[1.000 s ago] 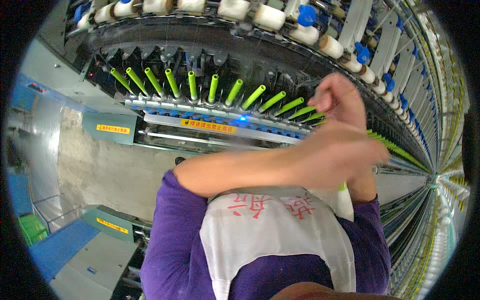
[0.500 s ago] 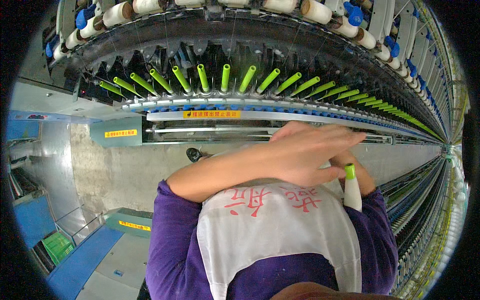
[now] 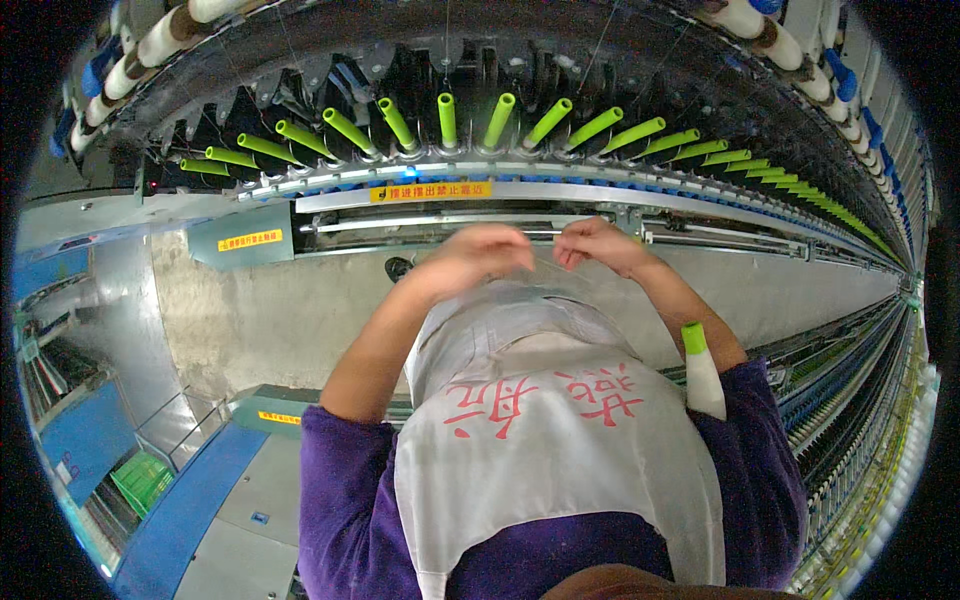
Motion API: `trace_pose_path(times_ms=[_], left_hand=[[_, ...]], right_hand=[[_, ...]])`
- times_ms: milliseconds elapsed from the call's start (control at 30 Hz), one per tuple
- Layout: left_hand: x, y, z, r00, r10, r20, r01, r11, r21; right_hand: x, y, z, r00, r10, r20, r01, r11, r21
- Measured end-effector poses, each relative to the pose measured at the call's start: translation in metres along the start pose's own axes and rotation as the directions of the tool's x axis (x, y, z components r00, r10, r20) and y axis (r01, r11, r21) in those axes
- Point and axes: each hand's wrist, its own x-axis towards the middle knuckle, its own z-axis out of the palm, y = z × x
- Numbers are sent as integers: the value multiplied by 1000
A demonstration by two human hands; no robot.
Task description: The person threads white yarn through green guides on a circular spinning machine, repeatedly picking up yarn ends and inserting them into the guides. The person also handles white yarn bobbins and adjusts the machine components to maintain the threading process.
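Observation:
My left hand [image 3: 482, 258] and my right hand [image 3: 598, 246] are raised in front of the apron [image 3: 540, 430], a short gap between them. Curled and slightly smeared by motion, the left hand's fingers point toward the right hand. The right hand's fingers are pinched together, and whatever they may hold is too small to make out. A yarn bobbin [image 3: 704, 378] with white yarn and a green top stands against the inside of my right arm; what keeps it there is hidden. Beyond both hands, bare green tubes [image 3: 447, 121] stand in a long row on the spinning frame.
A metal rail [image 3: 560, 196] with a yellow label [image 3: 431, 191] runs between me and the tubes. White roving bobbins [image 3: 165, 40] hang above. Another machine row [image 3: 850, 440] lies at the right. At lower left are a blue-grey cabinet [image 3: 235, 500] and a green basket [image 3: 143, 480].
My hands were crossed, the left reaching over the right; now they are drawn apart, the left back on its own side. The view has shifted slightly. The bobbin remains by my right arm.

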Motion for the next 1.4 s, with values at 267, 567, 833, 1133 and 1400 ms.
trace_pose_path(times_ms=[267, 567, 833, 1133, 1400], left_hand=[[-8, -74, -17, 896, -6, -444, -319, 687, -653], [1, -78, 2, 950, 169, -264, -313, 563, -765], [-51, -185, -97, 665, -120, -737, 658, 560, 503], [1, -54, 8, 909, 331, -252, -196, 875, 443], [20, -1, 44, 871, 489, 51, -448, 747, 492]], right_hand=[[-3, -9, 25, 941, -338, 34, 336, 940, 53], [-15, -27, 54, 873, -324, 363, 379, 921, -89], [-9, 0, 46, 905, -303, 297, 300, 952, 56], [8, 14, 45, 939, -162, 303, 108, 977, 185], [22, 29, 39, 952, -238, 193, 188, 951, 247]])
